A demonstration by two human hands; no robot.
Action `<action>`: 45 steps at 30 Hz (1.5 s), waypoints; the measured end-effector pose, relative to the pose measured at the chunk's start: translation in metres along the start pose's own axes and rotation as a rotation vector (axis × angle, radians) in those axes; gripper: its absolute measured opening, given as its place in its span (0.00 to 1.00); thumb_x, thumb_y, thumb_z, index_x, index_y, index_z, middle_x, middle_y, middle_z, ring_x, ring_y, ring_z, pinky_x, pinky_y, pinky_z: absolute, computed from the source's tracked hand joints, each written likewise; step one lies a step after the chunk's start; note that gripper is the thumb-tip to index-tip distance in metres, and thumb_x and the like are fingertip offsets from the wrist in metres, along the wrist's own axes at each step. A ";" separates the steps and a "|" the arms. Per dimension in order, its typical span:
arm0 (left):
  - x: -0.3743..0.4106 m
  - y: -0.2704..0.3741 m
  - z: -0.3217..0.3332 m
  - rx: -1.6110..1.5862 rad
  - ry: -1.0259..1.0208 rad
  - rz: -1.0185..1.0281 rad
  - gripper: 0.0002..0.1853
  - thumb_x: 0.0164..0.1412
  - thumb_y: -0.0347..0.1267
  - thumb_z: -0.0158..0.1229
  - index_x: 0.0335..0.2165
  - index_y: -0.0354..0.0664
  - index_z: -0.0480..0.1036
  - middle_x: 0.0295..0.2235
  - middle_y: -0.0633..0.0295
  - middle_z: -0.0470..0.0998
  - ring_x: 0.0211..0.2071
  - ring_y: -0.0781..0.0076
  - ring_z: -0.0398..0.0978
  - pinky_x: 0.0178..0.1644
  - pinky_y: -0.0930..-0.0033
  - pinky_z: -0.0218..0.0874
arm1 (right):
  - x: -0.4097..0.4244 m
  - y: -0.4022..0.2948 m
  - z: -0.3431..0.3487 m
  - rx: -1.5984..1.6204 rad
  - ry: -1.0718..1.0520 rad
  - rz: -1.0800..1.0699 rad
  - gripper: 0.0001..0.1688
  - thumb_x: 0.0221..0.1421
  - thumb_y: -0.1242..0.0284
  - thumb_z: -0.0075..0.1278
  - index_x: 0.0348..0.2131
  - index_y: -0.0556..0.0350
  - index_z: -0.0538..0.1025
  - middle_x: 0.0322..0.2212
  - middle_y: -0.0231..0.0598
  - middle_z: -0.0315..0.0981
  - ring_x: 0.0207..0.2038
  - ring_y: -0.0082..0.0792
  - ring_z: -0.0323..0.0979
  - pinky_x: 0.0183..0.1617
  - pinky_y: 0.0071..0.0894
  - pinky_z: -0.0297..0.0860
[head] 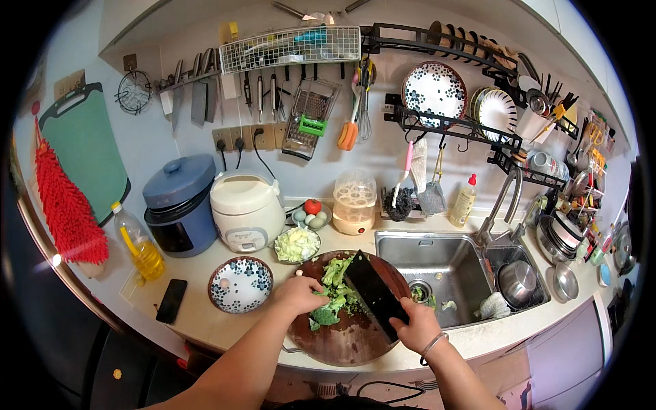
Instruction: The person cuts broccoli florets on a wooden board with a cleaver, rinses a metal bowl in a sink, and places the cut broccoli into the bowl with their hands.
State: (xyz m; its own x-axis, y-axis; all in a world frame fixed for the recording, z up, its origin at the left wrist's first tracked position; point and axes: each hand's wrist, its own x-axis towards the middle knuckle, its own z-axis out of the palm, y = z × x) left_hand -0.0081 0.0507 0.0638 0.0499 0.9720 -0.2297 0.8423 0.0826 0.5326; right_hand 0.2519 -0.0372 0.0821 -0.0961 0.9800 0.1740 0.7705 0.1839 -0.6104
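A round wooden chopping board (353, 346) lies on the counter before me, bearing cut broccoli (338, 289) and green scraps. My right hand (416, 322) is closed on a black-bladed cleaver (376, 297), its broad blade tilted over the board's right half. At the board's left side, my left hand (302, 295) has its fingertips at the broccoli pieces; whether they pinch a piece I cannot tell. A bowl of chopped pale green vegetable (297, 245) stands behind the board. Left of my left hand is a patterned white plate (241, 285) with a small pale piece on it.
The steel sink (435, 256) adjoins the board's right side. A white rice cooker (247, 210), a blue cooker (182, 220), an egg steamer (354, 205) and a small bowl of eggs and a tomato (312, 206) line the wall. A black phone (172, 301) and oil bottle (141, 251) lie left.
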 end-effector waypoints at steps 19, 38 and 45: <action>-0.023 -0.032 0.041 -0.261 0.159 0.140 0.30 0.43 0.43 0.70 0.43 0.37 0.73 0.37 0.54 0.67 0.24 0.68 0.75 0.29 0.71 0.68 | -0.003 -0.014 -0.011 -0.090 -0.241 -0.130 0.15 0.46 0.71 0.55 0.35 0.56 0.72 0.27 0.55 0.74 0.34 0.58 0.72 0.38 0.48 0.68; -0.043 -0.023 0.055 -0.223 0.302 0.175 0.37 0.30 0.42 0.73 0.42 0.37 0.71 0.40 0.50 0.68 0.41 0.53 0.71 0.48 0.61 0.64 | 0.020 -0.013 0.029 -0.297 -0.377 -0.123 0.14 0.49 0.69 0.51 0.36 0.55 0.68 0.30 0.54 0.75 0.37 0.55 0.74 0.41 0.51 0.68; -0.009 -0.046 0.020 -0.102 0.373 0.199 0.38 0.30 0.39 0.73 0.44 0.39 0.70 0.38 0.52 0.68 0.39 0.62 0.71 0.43 0.65 0.65 | 0.010 0.004 0.006 0.102 -0.093 -0.150 0.17 0.46 0.75 0.57 0.36 0.60 0.70 0.26 0.58 0.73 0.33 0.57 0.73 0.35 0.41 0.69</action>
State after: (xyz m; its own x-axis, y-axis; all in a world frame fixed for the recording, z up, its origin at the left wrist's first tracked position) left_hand -0.0360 0.0339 0.0248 -0.0075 0.9825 0.1859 0.7779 -0.1111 0.6185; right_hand 0.2505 -0.0261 0.0767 -0.2665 0.9430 0.1992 0.6756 0.3302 -0.6592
